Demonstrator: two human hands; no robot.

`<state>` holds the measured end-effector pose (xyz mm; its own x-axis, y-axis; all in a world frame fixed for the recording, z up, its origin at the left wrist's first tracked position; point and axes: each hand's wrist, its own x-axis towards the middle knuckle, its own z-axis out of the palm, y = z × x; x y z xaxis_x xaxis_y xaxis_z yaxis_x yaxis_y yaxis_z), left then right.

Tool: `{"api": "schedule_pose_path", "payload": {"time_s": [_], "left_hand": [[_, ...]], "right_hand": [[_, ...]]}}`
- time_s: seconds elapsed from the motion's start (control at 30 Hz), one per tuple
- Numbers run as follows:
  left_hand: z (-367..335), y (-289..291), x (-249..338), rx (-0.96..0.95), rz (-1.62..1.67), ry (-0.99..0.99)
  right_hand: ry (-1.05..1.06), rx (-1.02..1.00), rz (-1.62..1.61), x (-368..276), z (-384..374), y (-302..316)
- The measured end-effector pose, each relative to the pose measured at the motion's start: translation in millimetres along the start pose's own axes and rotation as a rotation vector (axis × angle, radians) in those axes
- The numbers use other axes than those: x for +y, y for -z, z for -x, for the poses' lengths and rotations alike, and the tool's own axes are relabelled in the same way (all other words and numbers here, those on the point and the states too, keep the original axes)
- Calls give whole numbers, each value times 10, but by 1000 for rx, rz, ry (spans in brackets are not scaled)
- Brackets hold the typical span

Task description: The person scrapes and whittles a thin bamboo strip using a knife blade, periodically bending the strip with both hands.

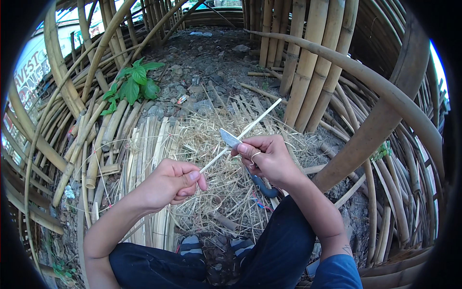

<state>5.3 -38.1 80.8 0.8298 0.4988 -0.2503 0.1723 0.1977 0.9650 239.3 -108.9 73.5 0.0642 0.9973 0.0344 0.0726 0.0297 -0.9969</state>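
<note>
My left hand (177, 184) pinches the lower end of a thin, pale bamboo strip (262, 115) between thumb and fingers. The strip slants up and away to the right. Closed around a knife (229, 138), my right hand (266, 155) has the short grey blade crossing the strip near its middle. A ring sits on one finger of that hand. Below it, a dark blue curved piece (265, 187) shows; whether it is the knife's handle I cannot tell. Curly bamboo shavings (197, 139) cover the ground under both hands.
Split bamboo slats (155, 144) lie left of the shavings. Thick upright bamboo poles (308, 65) stand at the far right, with a long bent pole (353, 62) crossing in front. More bamboo is stacked along both sides. A green leafy plant (134, 83) grows at the left of the stony ground (207, 62).
</note>
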Motion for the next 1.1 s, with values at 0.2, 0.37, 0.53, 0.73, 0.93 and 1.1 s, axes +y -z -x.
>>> {"api": "schedule_pose_path", "payload": {"time_s": [0.2,0.37,0.53,0.73,0.93,1.1], "left_hand": [[70,52,2,2,34,34],[114,34,20,9,23,33],[203,56,31,16,36,48],[279,116,33,69,25,50],[175,23,67,24,56,89],[192,11,47,30,26,44]], "right_hand": [[-25,72,-71,3,-46,132],[-12,54,-65,3,-36,151],[28,164,-113,8,-86,312],[13,168,-127,51,-64,375],[-11,-98,9,-26,55,-79],[-17,-107,22,10,55,-8]]}}
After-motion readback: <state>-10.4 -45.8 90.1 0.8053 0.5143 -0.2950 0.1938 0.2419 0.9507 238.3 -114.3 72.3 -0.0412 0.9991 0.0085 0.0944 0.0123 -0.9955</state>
